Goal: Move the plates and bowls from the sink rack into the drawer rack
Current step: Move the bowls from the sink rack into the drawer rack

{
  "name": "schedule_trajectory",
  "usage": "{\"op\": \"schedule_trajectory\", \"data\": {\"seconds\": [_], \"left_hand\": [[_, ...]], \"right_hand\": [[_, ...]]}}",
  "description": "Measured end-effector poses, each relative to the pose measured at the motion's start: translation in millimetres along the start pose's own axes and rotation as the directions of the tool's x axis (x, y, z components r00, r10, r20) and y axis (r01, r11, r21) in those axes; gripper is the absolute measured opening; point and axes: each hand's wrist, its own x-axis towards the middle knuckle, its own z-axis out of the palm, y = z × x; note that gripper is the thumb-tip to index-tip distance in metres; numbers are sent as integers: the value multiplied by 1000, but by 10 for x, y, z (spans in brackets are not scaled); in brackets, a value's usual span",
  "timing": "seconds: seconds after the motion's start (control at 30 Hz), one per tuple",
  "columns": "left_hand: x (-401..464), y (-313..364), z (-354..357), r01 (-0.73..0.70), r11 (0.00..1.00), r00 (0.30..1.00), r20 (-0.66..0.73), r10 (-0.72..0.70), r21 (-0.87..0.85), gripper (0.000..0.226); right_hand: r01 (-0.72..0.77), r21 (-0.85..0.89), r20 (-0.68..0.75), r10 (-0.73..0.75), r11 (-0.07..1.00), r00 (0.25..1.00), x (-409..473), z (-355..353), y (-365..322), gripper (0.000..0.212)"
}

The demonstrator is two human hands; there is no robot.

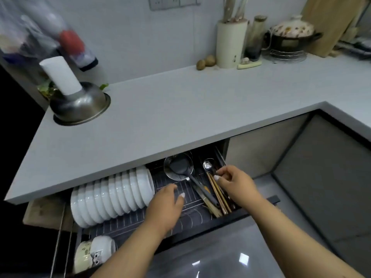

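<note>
Where they stand on edge, white bowls fill the drawer rack.

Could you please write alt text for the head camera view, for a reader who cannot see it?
Both hands reach into an open drawer rack under a grey countertop: the left hand beside a row of upright white bowls, the right hand over the utensil compartment.

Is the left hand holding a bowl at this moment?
No, the left hand is empty and hovers over the bare wires of the drawer rack, beside the row of white bowls.
</note>
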Motion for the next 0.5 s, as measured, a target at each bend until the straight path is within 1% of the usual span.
{"op": "schedule_trajectory", "data": {"seconds": [0.13,0.27,0.33,0.5], "left_hand": [[196,773,340,-119,992,992,48,118,27,38],[384,1551,742,-246,968,966,91,242,41,36],[470,1932,953,-292,956,952,100,288,36,35],[656,2764,1524,-378,925,916,163,366,46,41]], "right_hand": [[-65,68,-114,73,996,991,-14,-736,452,15],[-106,125,-193,129,986,973,-40,-1442,908,17],[-114,138,-245,145,984,959,-53,-1781,1137,17],[-152,166,-331,200,974,922,-69,-2539,1701,10]]}}
